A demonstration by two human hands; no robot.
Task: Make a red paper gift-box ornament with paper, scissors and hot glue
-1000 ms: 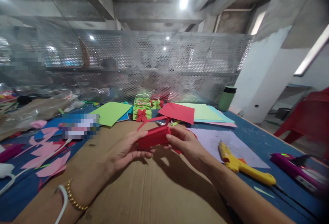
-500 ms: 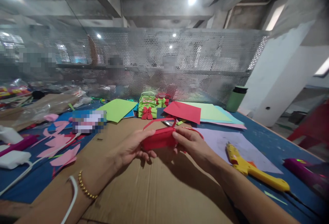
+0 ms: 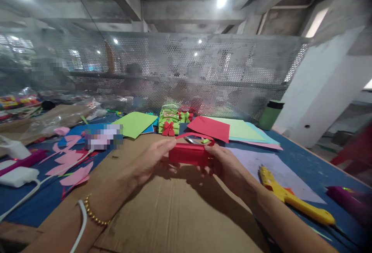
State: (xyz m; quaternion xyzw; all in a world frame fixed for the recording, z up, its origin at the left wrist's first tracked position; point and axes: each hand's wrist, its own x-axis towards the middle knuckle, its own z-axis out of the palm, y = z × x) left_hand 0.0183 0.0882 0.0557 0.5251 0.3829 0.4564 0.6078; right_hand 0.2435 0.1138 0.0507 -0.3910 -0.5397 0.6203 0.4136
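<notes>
A small red paper bag (image 3: 188,155) with a strip handle along its top is held level over the cardboard sheet (image 3: 162,214). My left hand (image 3: 158,156) pinches its left end, thumb on the upper edge and fingers curled beneath. At the opposite end my right hand (image 3: 219,160) grips it the same way. Just behind the bag lie scissors (image 3: 192,140), their handles hidden by the bag and hand. Small green bags (image 3: 168,119) with bows stand farther back, one bearing a red bow (image 3: 168,128).
On the right rest a yellow glue gun (image 3: 290,198), a lilac sheet (image 3: 279,171) and a green bottle (image 3: 271,115). Red paper (image 3: 209,128) and green paper (image 3: 135,123) lie at the back. Pink scraps (image 3: 69,162), a white cable (image 3: 62,171) and adapters (image 3: 19,175) occupy the left. A perforated metal screen (image 3: 180,63) stands behind.
The red bag has turned from tilted to level, its long side facing me. My right hand has shifted slightly right and regripped the end. The view has swung a little left.
</notes>
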